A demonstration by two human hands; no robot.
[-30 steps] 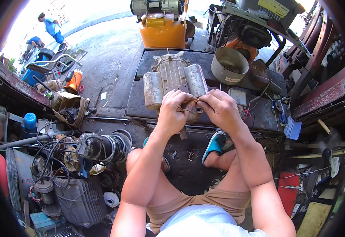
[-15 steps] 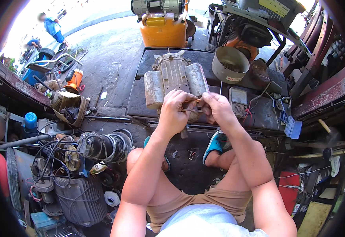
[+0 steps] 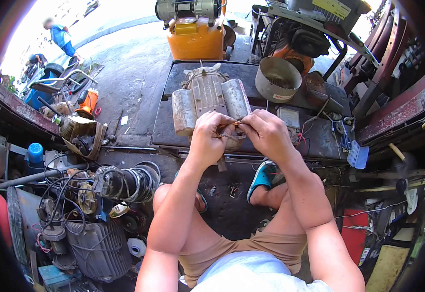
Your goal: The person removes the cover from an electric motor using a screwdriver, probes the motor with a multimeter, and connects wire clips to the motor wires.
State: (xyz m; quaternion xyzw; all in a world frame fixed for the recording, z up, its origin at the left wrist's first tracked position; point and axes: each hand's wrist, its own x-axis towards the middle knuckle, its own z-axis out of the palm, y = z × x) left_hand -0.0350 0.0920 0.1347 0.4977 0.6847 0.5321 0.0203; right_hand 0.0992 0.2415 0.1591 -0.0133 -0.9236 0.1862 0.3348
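An old, worn electric motor [image 3: 206, 95] with a ribbed body and two grey cylinders lies on the dark workbench [image 3: 171, 124] in front of me. At its near end, my left hand [image 3: 208, 135] is closed, thumb and fingertips pinching a thin wire [image 3: 237, 123] with an orange tint. My right hand [image 3: 267, 130] grips the same spot from the other side, its fingertips almost touching those of the left. The ends of the wire are mostly hidden by my fingers.
A round metal drum [image 3: 278, 80] and a meter [image 3: 289, 117] with red leads stand at the bench's right. Behind is an orange machine [image 3: 195, 44]. Motor parts and coiled cable [image 3: 142, 182] crowd the left floor. A blue plastic tray [image 3: 359, 155] hangs at the right corner.
My right hand's fingers have turned and closed in toward the left fingertips at the wire. The whole view has shifted slightly; the motor lies in the same place on the bench.
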